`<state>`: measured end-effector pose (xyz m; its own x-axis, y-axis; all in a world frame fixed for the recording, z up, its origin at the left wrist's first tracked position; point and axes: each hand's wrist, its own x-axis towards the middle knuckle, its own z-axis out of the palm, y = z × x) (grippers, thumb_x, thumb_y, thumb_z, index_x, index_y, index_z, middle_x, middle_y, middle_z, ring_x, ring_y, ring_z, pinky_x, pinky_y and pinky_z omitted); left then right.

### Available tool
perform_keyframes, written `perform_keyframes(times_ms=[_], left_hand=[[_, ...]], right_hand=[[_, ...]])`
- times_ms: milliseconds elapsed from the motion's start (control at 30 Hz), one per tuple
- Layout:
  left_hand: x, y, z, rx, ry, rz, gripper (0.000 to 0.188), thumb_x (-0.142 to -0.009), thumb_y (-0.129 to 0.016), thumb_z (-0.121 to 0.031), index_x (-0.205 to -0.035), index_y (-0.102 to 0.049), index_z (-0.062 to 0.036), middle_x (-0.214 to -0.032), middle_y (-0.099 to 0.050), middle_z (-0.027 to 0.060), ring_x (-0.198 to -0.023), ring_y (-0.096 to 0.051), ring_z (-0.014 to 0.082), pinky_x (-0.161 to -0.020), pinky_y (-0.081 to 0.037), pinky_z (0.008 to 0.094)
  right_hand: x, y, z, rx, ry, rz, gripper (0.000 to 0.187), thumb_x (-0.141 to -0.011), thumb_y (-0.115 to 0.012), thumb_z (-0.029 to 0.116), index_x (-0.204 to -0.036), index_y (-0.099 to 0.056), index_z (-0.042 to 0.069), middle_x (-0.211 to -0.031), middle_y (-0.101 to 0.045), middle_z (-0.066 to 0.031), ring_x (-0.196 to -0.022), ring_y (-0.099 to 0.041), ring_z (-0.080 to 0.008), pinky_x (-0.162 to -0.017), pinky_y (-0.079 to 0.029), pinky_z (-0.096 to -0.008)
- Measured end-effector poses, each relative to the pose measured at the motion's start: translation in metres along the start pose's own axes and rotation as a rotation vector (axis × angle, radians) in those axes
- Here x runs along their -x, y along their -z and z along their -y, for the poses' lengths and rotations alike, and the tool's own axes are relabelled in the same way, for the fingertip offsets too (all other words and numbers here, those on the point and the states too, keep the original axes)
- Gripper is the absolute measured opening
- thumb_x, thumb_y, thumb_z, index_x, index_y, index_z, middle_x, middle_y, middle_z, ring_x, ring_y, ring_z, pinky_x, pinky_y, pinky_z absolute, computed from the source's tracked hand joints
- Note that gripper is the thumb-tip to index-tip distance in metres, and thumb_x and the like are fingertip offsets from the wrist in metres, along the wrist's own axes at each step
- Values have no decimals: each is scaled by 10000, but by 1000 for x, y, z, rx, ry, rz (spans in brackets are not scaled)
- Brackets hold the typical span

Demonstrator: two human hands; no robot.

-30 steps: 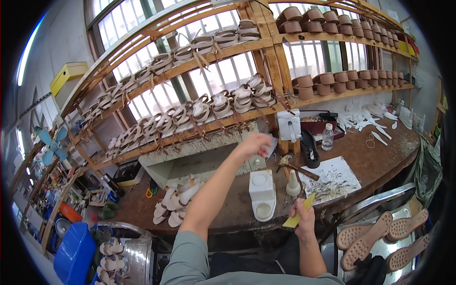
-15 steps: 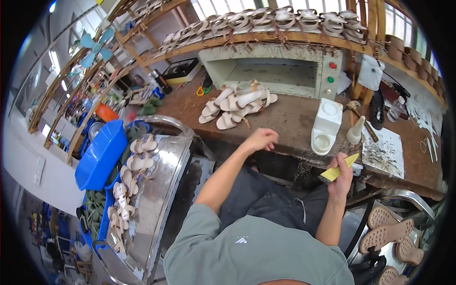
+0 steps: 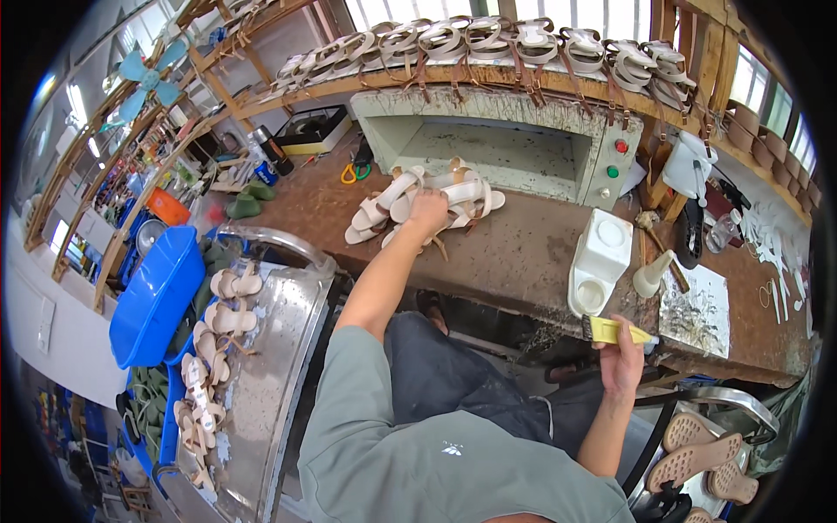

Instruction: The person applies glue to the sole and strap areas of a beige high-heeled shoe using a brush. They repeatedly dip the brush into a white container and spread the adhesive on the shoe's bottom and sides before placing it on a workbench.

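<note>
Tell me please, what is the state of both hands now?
Left hand: at the sandals; grip cannot be told.
Right hand: closed, holding the brush.

The left arm (image 3: 377, 289) reaches forward over the workbench (image 3: 501, 261), its left hand (image 3: 428, 212) back uppermost, fingers bent downward. The right hand (image 3: 622, 359) is at the workbench's near edge, fingers curled in a grip, elbow bent.

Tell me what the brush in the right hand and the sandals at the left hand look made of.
Brush: yellow handle, perhaps plastic or painted wood, given its smooth, even colour; dark bristles, fibre unclear. Sandals: cream straps, probably leather or imitation, smooth and softly bent.
</note>
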<state>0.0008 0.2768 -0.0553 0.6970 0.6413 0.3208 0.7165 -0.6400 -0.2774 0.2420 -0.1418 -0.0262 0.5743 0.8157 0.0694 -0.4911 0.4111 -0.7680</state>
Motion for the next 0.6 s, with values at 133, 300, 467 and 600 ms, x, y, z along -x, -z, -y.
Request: perform_keyframes(times_ms=[133,300,467,600], left_hand=[[-15,17,3,-28,-49,108,243,-753,-565,-232,-838,-651,-22,-845,-653,138,-774,-642,257,-840,-427,366],[-22,4,13,-39,-14,68,189,-737,-545,-198,-750,-662,-50,-806,-664,141,-723,-647,235,-815,-436,379],[-19,59,32,75,122,-312,230,-737,-558,-250,-711,-643,-38,-716,-643,150,-663,-628,281,-663,-462,376],[29,152,-6,965,254,-209,203,-771,-558,-193,-688,-588,-10,-584,-559,20,-515,-512,132,-486,-412,281]], right_hand=[[-2,18,17,92,103,-15,303,-896,-557,156,-1096,-543,-71,-913,-633,-170,-725,-632,-225,-679,-518,-339],[-17,3,23,255,269,-57,317,-903,-562,199,-1096,-572,-53,-768,-600,-101,-589,-547,-164,-587,-455,-281],[-3,1,26,240,268,-97,357,-927,-528,233,-1161,-541,-37,-662,-530,-46,-536,-492,-111,-498,-410,-227],[8,-2,16,325,278,-150,355,-957,-468,244,-1188,-522,-20,-655,-519,-24,-506,-463,-85,-467,-389,-216]])
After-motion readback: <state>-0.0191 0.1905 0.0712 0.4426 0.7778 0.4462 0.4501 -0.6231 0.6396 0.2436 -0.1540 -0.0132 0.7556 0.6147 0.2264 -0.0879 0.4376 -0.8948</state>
